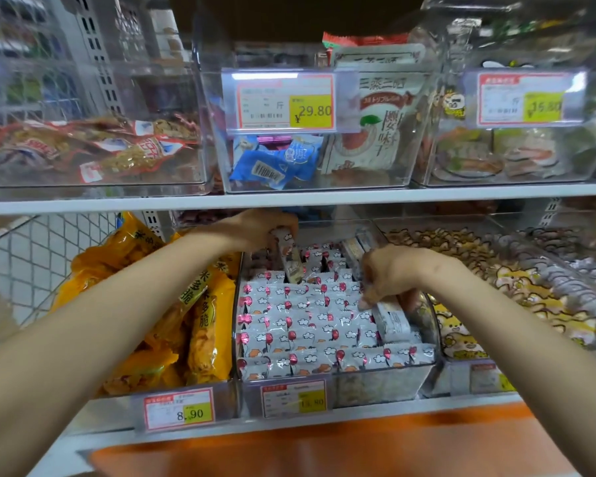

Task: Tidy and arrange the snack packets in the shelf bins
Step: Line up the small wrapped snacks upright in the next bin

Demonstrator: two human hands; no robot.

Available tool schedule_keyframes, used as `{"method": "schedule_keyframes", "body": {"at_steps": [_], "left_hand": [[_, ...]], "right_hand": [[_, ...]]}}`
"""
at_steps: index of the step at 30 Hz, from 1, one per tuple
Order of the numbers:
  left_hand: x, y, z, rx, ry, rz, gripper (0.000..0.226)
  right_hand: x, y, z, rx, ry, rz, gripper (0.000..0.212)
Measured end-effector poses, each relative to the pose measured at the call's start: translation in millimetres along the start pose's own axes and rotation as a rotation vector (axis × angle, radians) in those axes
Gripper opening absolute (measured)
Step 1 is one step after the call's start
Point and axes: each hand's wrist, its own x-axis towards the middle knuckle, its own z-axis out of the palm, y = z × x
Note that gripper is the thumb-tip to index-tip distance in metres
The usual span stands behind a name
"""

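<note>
Two bare forearms (100, 321) are extended from the lower edge toward the clear middle bin (379, 385) on the lower shelf (393, 407). A slim pale packet (289, 259) is gripped in the curled fingers of the left hand (262, 228) and held upright, its lower end among the rows of balloon-printed packets (307, 325) filling the bin. The right hand (389, 273) is set fingers-down on those rows, just above a grey-white packet (391, 320); whether anything is pinched cannot be told. Yellow snack bags (203, 325) are stacked left of the left hand.
</note>
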Motion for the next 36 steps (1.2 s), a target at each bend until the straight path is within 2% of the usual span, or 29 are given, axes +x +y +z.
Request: {"method": "schedule_keyframes", "body": {"at_steps": [3,7,9,13,16,21,23,26,29,32,34,36], "left_hand": [[6,4,8,0.044,-0.141,0.001,0.042],[11,2,30,0.034,-0.426,-0.046,0.033],[12,2,38,0.02,-0.383,-0.029,0.028],[16,5,49,0.109,-0.238,-0.043,0.053],[18,3,48,0.097,-0.259,-0.069,0.047],[18,1,45,0.083,-0.275,-0.037,0.035],[17,2,45,0.072,-0.309,-0.053,0.036],[15,2,41,0.017,-0.369,-0.083,0.038],[13,-1,36,-0.096,-0.28,-0.066,0.029],[11,-6,33,-0.169,-0.144,-0.088,0.036],[9,-8,31,-0.158,-0.08,-0.11,0.044],[7,-9,29,-0.104,-0.068,-0.123,0.05]], "right_hand": [[2,3,-1,0.125,0.012,-0.023,0.041],[4,12,-8,0.223,0.052,-0.086,0.043],[6,16,-10,0.278,0.067,-0.136,0.042],[14,24,-11,0.645,0.029,-0.228,0.046],[20,27,-9,0.87,-0.049,-0.267,0.047],[28,28,-8,1.273,-0.063,-0.284,0.053],[31,32,-8,1.353,-0.05,-0.294,0.057],[31,36,-8,1.322,-0.087,-0.378,0.043],[30,33,-6,1.16,-0.118,-0.406,0.025],[39,29,-3,1.183,0.044,-0.399,0.013],[44,24,-2,1.199,0.174,-0.406,0.022],[45,16,-2,1.105,0.291,-0.4,0.028]]}}
